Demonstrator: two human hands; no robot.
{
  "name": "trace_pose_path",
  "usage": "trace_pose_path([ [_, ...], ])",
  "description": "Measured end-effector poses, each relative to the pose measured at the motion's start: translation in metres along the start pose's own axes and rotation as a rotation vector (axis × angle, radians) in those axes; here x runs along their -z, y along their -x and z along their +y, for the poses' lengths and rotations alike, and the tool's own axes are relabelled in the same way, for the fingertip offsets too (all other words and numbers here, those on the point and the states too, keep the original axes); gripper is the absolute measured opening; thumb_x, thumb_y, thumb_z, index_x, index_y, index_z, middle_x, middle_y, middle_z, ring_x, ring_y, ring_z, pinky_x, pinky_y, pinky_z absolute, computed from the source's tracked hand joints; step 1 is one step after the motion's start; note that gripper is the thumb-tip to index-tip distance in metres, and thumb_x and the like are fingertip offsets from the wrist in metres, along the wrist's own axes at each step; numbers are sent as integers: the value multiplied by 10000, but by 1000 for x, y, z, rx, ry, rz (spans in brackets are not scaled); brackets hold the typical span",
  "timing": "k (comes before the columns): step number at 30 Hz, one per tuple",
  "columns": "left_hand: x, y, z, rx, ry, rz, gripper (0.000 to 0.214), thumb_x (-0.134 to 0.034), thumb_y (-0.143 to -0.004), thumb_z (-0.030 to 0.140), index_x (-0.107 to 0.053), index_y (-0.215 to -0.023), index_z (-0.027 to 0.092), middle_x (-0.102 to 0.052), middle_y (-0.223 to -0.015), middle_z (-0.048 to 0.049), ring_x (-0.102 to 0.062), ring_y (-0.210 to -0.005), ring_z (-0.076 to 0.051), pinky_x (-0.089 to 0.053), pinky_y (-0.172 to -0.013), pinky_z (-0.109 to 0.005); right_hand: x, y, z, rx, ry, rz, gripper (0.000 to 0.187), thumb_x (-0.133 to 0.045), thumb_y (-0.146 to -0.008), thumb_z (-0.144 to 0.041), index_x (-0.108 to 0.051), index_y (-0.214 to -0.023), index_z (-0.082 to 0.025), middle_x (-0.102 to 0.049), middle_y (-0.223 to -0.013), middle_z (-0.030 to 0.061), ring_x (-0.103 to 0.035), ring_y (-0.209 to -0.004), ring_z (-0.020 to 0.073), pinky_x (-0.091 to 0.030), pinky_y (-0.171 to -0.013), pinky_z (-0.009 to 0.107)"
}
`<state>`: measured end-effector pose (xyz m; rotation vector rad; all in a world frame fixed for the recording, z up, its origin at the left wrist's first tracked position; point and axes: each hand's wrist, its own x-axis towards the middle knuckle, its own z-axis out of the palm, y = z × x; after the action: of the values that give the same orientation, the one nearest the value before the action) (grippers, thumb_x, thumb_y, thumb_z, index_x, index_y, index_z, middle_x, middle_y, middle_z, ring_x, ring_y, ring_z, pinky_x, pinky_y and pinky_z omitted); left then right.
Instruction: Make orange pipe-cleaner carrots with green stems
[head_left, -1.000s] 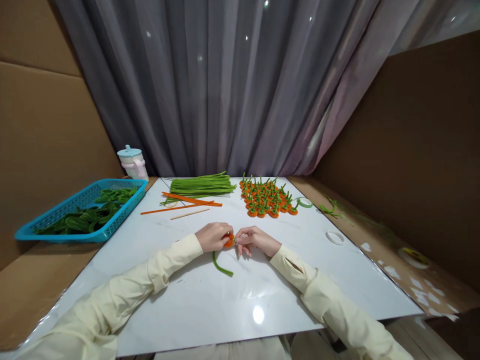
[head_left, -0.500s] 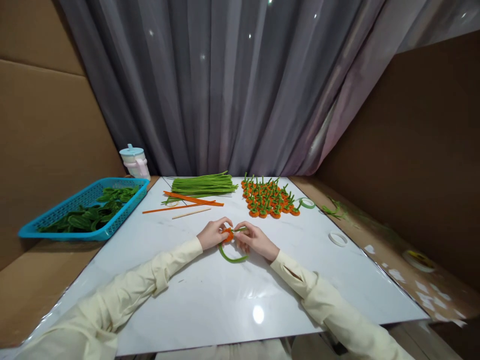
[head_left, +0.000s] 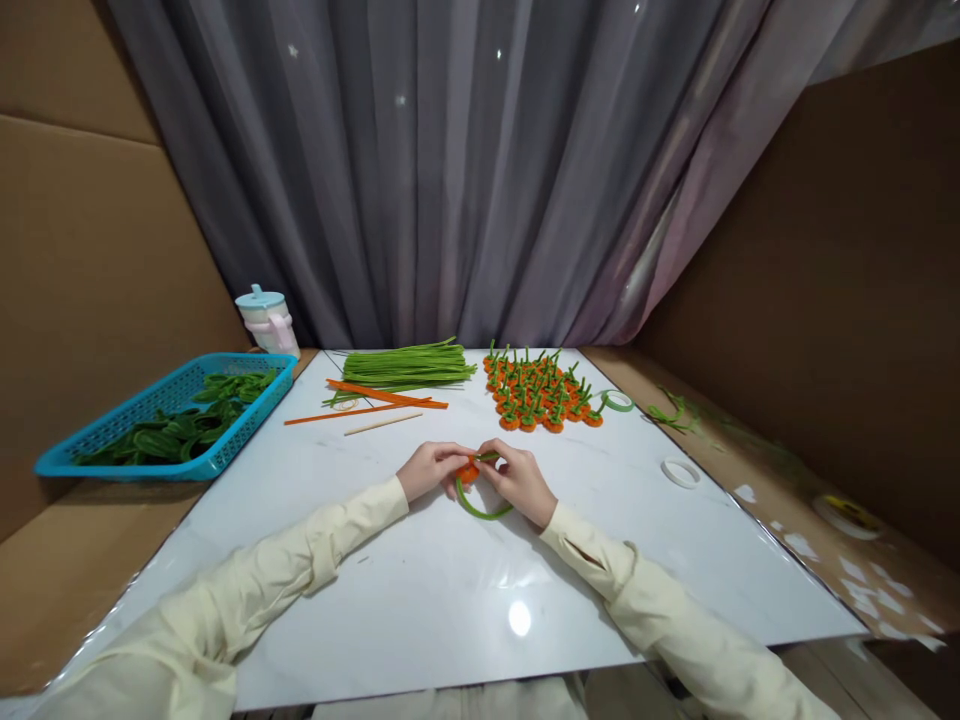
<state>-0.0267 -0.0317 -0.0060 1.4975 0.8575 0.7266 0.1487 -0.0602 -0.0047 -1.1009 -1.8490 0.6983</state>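
Both hands meet over the middle of the white table. My left hand is closed, its fingers pinching a small orange fuzzy piece. My right hand pinches a green pipe cleaner close against the orange piece. A length of that pipe cleaner curves down in a loop below the hands. The fingertips partly hide where the green and the orange meet.
Beyond the hands lie green pipe cleaners, orange strips and a thin wooden stick. Several finished orange pieces with green stems stand at the back right. Tape rolls lie right; a blue basket of green leaves and a cup are left.
The orange piece and the green loop have shifted slightly right and turned. My left fingers have straightened toward the right hand, and the hands are closer together.
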Motion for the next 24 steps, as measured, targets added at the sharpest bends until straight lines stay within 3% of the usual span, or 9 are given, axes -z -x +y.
trace_pose_path([
  [4,12,-4,4,119,189,-165,449,-573,-777,414,-557,-1108,112,-677,-909,-134,-676,-763,-234,-545,-535,-279,2,1,-1,109,67,27,125,-506,-832,-272,-596,-869,-194,-655,-842,61,-577,-696,158,-450,-613,272],
  [7,19,-7,3,228,355,-275,392,-629,-758,375,-596,-1025,90,-688,-862,-137,-677,-778,-222,-548,-572,-254,2,3,-4,187,91,21,156,-489,-853,-290,-613,-866,-196,-651,-810,69,-563,-676,160,-450,-605,280],
  [10,23,-8,2,265,380,-311,353,-670,-729,351,-622,-925,62,-690,-824,-143,-680,-757,-225,-550,-591,-261,1,4,-5,259,106,12,176,-475,-865,-293,-618,-846,-193,-639,-764,70,-540,-660,161,-443,-594,284],
  [18,18,-5,3,266,423,-226,362,-734,-661,311,-586,-909,93,-685,-819,-94,-683,-735,-220,-552,-600,-261,-1,4,-5,356,140,33,161,-464,-877,-257,-605,-831,-195,-629,-758,66,-511,-702,172,-430,-647,300],
  [24,11,-3,4,173,425,-78,363,-768,-607,349,-579,-798,105,-658,-779,-44,-667,-743,-177,-549,-673,-269,-1,2,-4,288,131,98,222,-468,-873,-319,-603,-749,-194,-611,-758,86,-512,-732,189,-417,-690,334],
])
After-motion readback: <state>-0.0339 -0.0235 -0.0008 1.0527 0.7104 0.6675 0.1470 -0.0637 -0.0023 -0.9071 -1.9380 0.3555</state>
